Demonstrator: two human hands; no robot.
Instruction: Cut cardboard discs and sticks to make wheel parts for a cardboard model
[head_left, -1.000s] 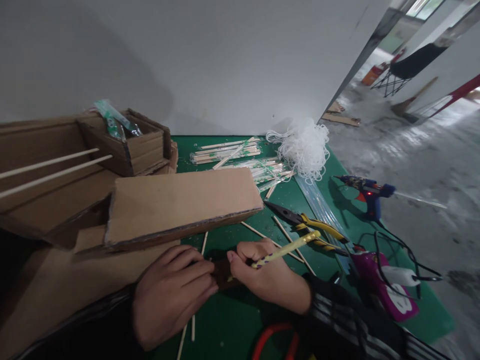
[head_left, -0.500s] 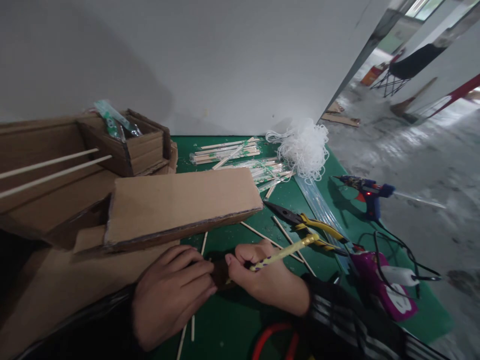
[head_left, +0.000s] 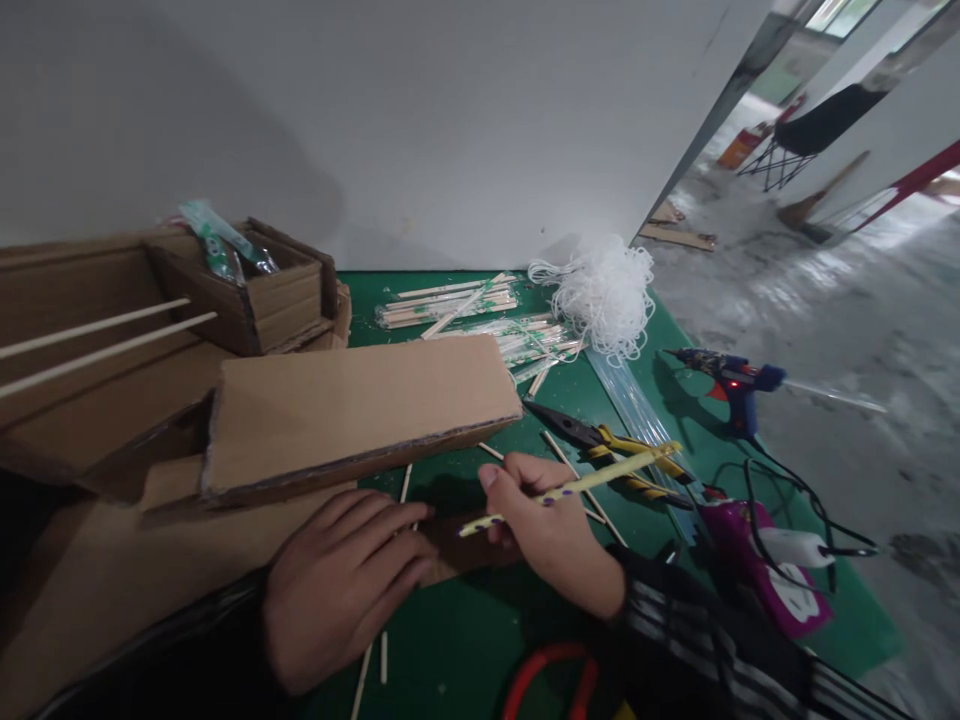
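My right hand [head_left: 551, 525] is closed around a yellow pen [head_left: 592, 482] with purple dots. The pen lies slanted, its lower end over a small brown cardboard piece [head_left: 461, 550] and its other end pointing right, above the pliers. My left hand [head_left: 349, 585] rests palm down with its fingers stretched out, the fingertips on the left end of that cardboard piece. Whether the pen tip touches the cardboard I cannot tell. Just beyond both hands is a long cardboard box [head_left: 360, 405].
Yellow-black pliers [head_left: 570, 425], thin wooden sticks [head_left: 382, 655], a blue glue gun [head_left: 739, 385], clear glue sticks [head_left: 630, 400] and white cord [head_left: 604, 295] lie around the green table [head_left: 442, 650]. Red handles [head_left: 517, 680] show in front; an open cardboard structure [head_left: 82, 290] stands left.
My right hand has shifted right and slightly up from the cardboard piece, and the pen has tipped flatter. More of the cardboard now shows. My left hand has hardly moved.
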